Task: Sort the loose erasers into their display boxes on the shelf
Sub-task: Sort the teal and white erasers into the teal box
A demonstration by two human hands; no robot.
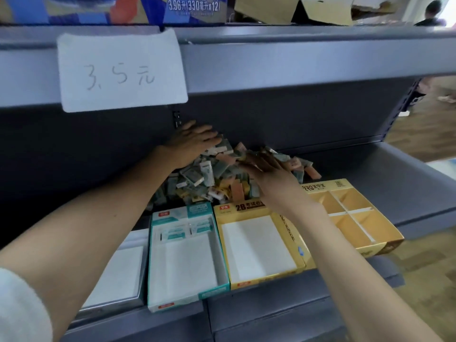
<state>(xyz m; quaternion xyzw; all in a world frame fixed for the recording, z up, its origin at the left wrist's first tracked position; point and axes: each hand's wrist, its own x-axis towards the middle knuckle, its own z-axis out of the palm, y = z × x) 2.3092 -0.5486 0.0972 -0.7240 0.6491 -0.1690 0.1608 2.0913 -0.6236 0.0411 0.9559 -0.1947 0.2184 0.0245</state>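
Note:
A heap of loose wrapped erasers [214, 174], green, white and orange, lies at the back of the grey shelf [385, 174]. My left hand [192, 144] lies flat on the heap's upper left side with straight fingers. My right hand [266, 174] presses on the heap's right side, fingers spread. In front of the heap stand display boxes: a teal-and-white box [158, 280] with a couple of erasers at its back, a yellow box [291, 233] with a white floor, and an orange divided box [385, 235]. A grey box [138, 294] stands furthest left.
An upper shelf edge carries a white paper price tag [121, 72] just above my hands. Cardboard cartons sit on top. The shelf's right end [419, 218] opens to a wooden floor, with a person far off at the upper right.

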